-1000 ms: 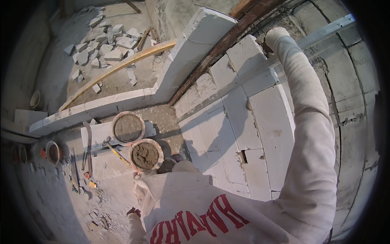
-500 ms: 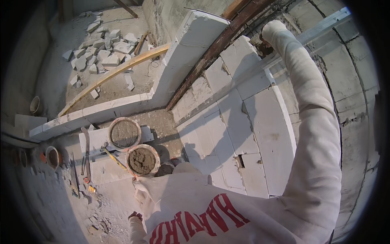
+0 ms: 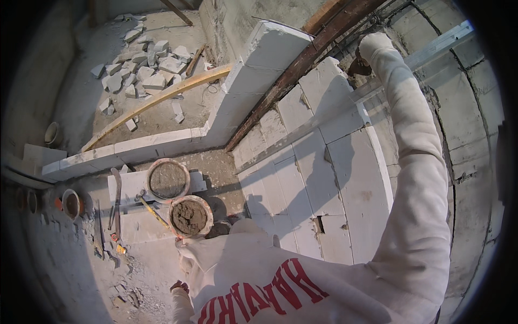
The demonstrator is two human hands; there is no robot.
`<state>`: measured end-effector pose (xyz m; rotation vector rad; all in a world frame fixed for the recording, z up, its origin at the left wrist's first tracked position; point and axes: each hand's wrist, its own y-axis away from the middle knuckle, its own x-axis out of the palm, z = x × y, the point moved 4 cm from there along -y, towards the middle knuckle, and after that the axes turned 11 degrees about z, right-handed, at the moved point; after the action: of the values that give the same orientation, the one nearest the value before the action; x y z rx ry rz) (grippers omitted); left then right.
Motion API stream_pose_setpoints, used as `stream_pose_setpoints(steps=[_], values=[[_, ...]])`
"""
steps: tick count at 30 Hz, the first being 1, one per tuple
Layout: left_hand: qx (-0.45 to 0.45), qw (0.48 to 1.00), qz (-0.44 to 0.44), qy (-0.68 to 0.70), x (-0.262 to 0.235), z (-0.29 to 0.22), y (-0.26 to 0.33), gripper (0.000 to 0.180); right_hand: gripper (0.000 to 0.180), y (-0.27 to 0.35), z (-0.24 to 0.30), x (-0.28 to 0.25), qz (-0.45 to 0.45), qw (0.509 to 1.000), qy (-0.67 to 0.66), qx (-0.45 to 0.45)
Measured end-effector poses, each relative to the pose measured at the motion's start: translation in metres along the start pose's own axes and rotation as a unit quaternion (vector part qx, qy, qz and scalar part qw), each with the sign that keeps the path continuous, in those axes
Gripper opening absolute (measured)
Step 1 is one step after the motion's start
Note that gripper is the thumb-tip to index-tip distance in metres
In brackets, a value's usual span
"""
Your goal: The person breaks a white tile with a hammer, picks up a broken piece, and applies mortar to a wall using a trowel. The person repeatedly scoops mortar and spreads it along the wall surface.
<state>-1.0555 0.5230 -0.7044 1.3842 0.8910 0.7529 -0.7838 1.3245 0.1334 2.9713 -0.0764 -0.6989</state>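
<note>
My right arm stretches up to the top of a white block wall [image 3: 356, 178]. There my right hand [image 3: 359, 65] is beside the upper blocks, next to a long metal straightedge [image 3: 329, 116] that runs slantwise across the wall. Its fingers are in shadow, so I cannot tell whether it grips anything. Low at the left of my body, my left hand [image 3: 179, 287] hangs with its fingers curled; anything inside them is hidden. My white sleeve and sweatshirt with red lettering cover the lower right.
Two buckets of mortar, one [image 3: 168, 180] behind the other [image 3: 190, 216], stand near a hammer [image 3: 154, 210] and a handsaw [image 3: 116, 200]. A low block wall [image 3: 135, 152], a leaning wooden plank [image 3: 162, 102] and broken blocks [image 3: 154, 81] lie beyond. A rusty steel post [image 3: 286, 78] borders the wall.
The view has shifted slightly, so the scene sits a little lower and further right. My right hand has moved slightly down near the wall's top; my left hand stays low.
</note>
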Motion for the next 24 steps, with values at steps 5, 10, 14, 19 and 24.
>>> stream_pose_setpoints(steps=[5,10,14,19,24], values=[[-0.008,1.0,-0.008,-0.006,-0.004,0.001,0.004,0.01,0.026,-0.006,0.012,0.018,-0.068,0.994,-0.078,-0.022],[0.006,1.0,-0.025,-0.015,0.004,-0.024,0.001,0.012,0.027,0.004,0.028,0.025,-0.022,0.997,0.046,-0.055],[0.014,0.998,-0.044,-0.04,0.008,-0.05,0.01,0.013,0.031,0.009,0.025,0.018,-0.035,0.997,-0.072,-0.018],[0.025,0.998,-0.002,-0.059,0.02,-0.074,0.002,0.015,0.03,-0.021,0.007,0.052,-0.077,0.994,0.013,-0.073],[0.009,0.995,0.019,-0.093,0.017,-0.065,-0.002,0.017,0.028,0.046,-0.05,0.056,-0.146,0.95,-0.275,-0.01]])
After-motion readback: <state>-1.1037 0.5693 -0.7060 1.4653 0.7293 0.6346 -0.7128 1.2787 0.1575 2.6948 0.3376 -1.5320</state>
